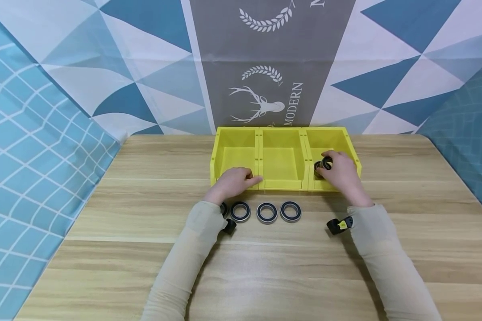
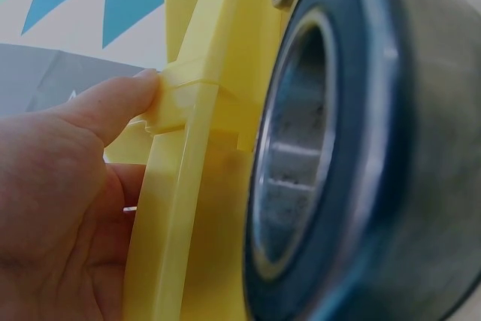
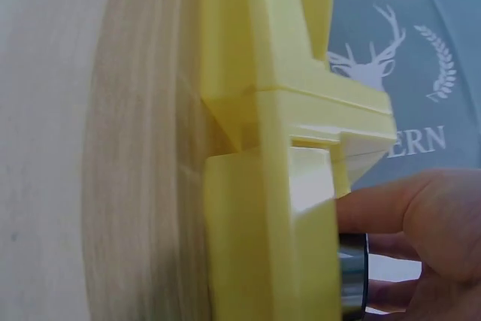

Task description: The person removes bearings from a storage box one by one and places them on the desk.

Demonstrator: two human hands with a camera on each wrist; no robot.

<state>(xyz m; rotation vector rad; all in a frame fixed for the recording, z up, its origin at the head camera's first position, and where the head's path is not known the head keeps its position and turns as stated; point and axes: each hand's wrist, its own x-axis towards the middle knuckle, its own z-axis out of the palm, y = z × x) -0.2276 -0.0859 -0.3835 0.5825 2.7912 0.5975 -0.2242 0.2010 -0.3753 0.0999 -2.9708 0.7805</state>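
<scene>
My right hand [image 1: 342, 171] pinches a black-rimmed ball bearing [image 1: 326, 162] inside the right yellow bin [image 1: 351, 154]. Another bearing [image 1: 317, 168] is beside it, partly covered by the fingers. In the right wrist view, a steel bearing side [image 3: 353, 276] shows behind the bin's front wall by the fingers. At the left yellow bin [image 1: 236, 142], my left hand [image 1: 234, 182] grips the front edge. Its thumb touches the rim by the divider, and its fingers are behind the front wall, mostly hidden. Several bearings [image 1: 267, 213] lie flat in a row before the bins.
The middle yellow bin [image 1: 281, 158] joins the two outer ones side by side on the wooden table [image 1: 265, 276]. A patterned cloth [image 1: 164, 67] hangs right behind them. A bearing [image 1: 223, 209] is partly hidden by the left sleeve. Each wrist wears a small black camera [image 1: 339, 225].
</scene>
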